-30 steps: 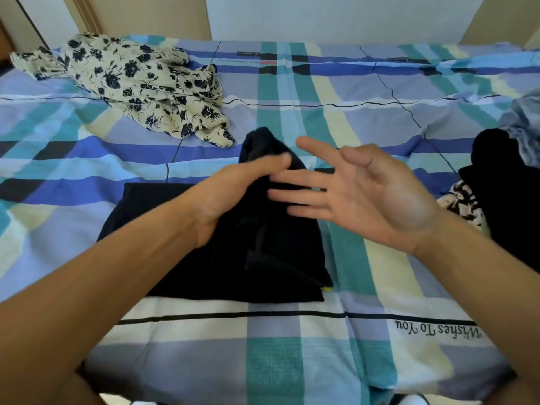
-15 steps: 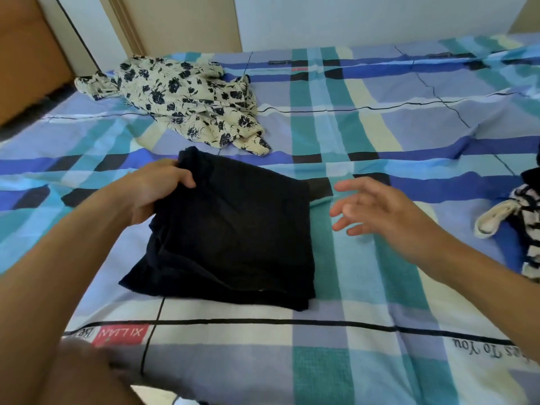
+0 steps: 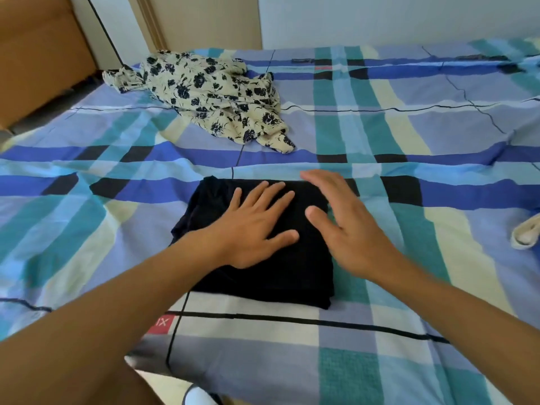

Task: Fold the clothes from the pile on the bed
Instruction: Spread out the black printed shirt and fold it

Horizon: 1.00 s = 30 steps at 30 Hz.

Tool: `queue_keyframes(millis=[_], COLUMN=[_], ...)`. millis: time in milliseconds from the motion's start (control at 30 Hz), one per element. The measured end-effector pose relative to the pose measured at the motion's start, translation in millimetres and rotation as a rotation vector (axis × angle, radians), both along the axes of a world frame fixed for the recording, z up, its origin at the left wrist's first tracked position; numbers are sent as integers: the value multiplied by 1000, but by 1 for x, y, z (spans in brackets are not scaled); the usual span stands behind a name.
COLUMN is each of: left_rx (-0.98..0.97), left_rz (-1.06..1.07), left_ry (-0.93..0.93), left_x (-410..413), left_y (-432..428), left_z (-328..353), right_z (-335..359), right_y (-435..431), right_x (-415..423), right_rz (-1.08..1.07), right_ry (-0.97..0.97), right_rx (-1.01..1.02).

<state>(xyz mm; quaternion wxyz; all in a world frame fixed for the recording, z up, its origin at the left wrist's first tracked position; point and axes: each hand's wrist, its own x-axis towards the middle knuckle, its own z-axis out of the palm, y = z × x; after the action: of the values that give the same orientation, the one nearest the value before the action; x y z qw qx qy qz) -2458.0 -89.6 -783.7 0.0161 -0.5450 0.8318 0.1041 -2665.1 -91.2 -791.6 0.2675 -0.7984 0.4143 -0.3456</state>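
Observation:
A black garment lies folded into a rough square on the plaid bed sheet, near the front edge. My left hand rests flat on top of it with its fingers spread. My right hand is over the garment's right edge, fingers straight and blurred by motion; whether it touches the cloth is unclear. A cream garment with dark flowers lies crumpled at the far left of the bed.
A white piece of cloth shows at the right edge of the frame. A brown wooden panel stands beyond the bed's left side. A wall and a door frame are behind the bed.
My left hand let go of the black garment's corner and now lies flat on it. My right hand came in over its right edge. The view turned left; the striped clothes are out of sight.

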Motion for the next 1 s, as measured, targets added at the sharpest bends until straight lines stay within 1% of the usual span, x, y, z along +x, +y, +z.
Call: queue_keyframes(millis=[33,133,167,200,267,367,433,500,567,600,733,800,900,1000], left_rx=[43,7,-4,-11,-42,-39,56,132,115,115,285,319,323,335], left_rz=[27,86,111,139,211,395,551,652,644,624,575,538,463,391], left_ry=[-75,-135,-155,-162,-153,-121,-84,-73,-66,-12,392,542,663,663], left_x=[4,28,36,42,48,52,59,69,78,81,93,96,101,99], left_y=[2,0,-2,-3,-4,-6,-7,-4,-3,-2,1,5,12,13], left_z=[-10,-29,-32,-34,-38,-38,-30,-19,-8,-3,11,16,18,19], right_z=[-8,-37,-43,-45,-43,-38,-34,-29,-24,-22,-14,-11,-8,-5], right_y=[2,13,14,14,11,13,15,13,8,6,-1,-4,-8,-9], right_x=[6,13,13,13,13,13,10,6,1,0,1,0,-2,-5], right_rz=[39,68,60,54,52,-23,-116,-169,-172,-160,-81,-83,-101,-125], right_ry=[84,547,620,624,547,346,203,136,101,78,19,11,10,31], right_rx=[36,89,76,72,102,205,303,362,402,433,563,583,596,593])
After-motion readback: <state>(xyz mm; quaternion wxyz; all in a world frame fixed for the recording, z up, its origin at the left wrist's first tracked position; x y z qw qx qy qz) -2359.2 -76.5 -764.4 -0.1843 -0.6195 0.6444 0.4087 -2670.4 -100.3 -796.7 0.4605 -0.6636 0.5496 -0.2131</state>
